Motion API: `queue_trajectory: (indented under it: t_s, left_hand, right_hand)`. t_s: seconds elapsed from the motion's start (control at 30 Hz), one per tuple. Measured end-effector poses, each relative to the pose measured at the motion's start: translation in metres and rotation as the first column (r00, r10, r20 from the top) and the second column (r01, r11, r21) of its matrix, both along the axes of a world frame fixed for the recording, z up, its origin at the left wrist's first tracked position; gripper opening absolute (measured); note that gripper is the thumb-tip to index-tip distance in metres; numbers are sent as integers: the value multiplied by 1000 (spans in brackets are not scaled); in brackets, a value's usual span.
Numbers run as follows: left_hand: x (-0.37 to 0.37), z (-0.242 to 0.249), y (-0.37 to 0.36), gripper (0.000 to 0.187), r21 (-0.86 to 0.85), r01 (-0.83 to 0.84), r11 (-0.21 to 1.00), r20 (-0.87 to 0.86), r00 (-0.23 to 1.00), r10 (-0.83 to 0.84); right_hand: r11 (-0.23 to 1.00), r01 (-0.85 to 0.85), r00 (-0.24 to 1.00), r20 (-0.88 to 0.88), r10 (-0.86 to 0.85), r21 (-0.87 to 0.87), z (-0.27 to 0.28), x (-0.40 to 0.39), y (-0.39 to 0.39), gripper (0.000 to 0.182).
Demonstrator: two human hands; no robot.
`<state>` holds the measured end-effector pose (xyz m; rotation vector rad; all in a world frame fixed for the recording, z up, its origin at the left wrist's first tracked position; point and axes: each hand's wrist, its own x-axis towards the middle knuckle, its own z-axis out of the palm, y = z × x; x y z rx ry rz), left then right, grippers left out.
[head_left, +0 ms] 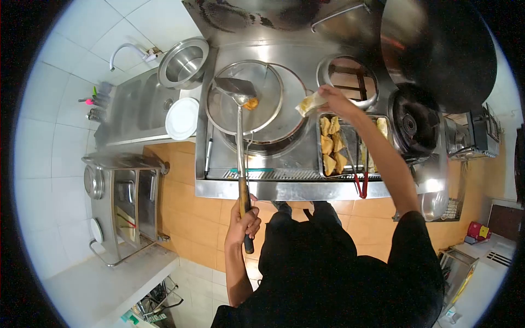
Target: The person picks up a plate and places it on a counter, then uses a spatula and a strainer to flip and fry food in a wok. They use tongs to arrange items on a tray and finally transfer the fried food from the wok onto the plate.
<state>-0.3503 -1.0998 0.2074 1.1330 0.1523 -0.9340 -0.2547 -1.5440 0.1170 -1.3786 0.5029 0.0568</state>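
My left hand [244,221] is wrapped round the dark end of a long-handled ladle [235,88]. The ladle's head lies over a round wire strainer [219,112] on the stove, with a golden fried piece [251,103] beside it. With my right hand [332,101] I grip a pale, flat folded pastry [309,104] by one end, above the stove between the strainer and a metal tray. That tray [321,169] holds several golden folded pastries [328,143] on its left side and paler ones [381,128] on its right. Red-handled tongs [361,185] rest across its front edge.
A white plate [182,118], a steel pot [184,64] and a sink [139,104] are at the left. A large dark wok [440,49] leans at the back right above a black burner [411,124]. A metal ring [324,71] surrounds another burner behind the tray.
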Motion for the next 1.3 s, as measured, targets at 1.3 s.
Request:
queue_trajectory:
  t_s: [1.3]
  left_hand:
    - [-6, 4, 59, 31, -47, -73, 996, -19, 997, 72]
  right_hand:
    - [-13, -351, 912, -345, 222, -936, -41, 157, 122, 15]
